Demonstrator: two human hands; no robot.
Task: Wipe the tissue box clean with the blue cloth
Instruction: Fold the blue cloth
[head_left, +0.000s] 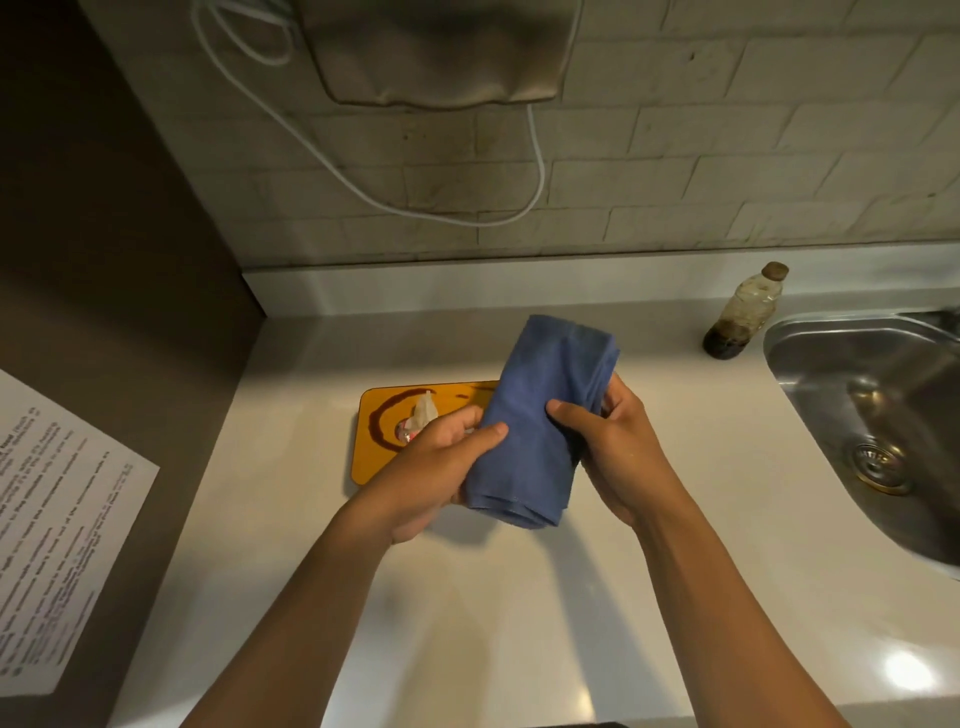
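Two hands holding up one folded blue cloth (540, 415) over a pale counter (519, 597).

Left hand (441, 467) gripping the cloth's left edge, thumb pinched on top; right hand (618, 447) curled around its right side. Cloth's long side running from near to far, tilted a bit to the right, far end raised. One flat orange tissue box (384, 431) lying on the counter just behind the left hand, long side going left to right, right end hidden by the cloth, one white tissue (423, 410) poking out. One plastic bottle with dark liquid (743, 317) standing far right beside one shiny metal sink (810, 364). One printed paper sheet (52, 530) at far left. One white cord (363, 187) looping on the tiled wall (727, 156).
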